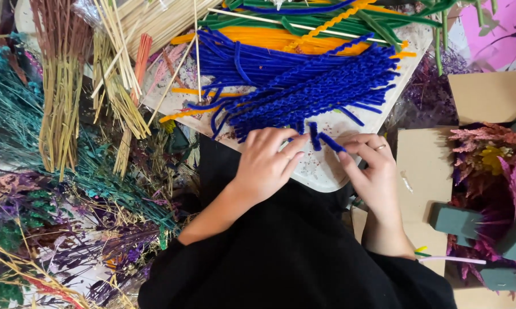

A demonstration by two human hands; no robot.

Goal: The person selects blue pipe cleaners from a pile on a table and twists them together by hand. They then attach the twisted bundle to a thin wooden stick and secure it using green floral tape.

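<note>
Both hands at the near edge of a pale board [326,171] lying on the desk, working one blue pipe cleaner [325,139]. Left hand [266,163] curled, fingertips pinched on the stem's left part; right hand [369,166] pinched on its right end, a ring on one finger. Stem bent into a small upright kink between the two grips, just near the big heap of twisted blue pipe cleaners [303,80] in the middle of the board. Farther off, orange pipe cleaners [269,39] and green ones [326,20]. To the left, bundles of dried stalks [60,86] and teal and purple dried flowers [18,114]. To the right, a cardboard box [423,166] with pink blooms and grey-green foam blocks [455,220]. Likely very light, fuzzy and soft outside, with a wire core that keeps a bend; best gripped close beside the bend, not at the sharp tips.
</note>
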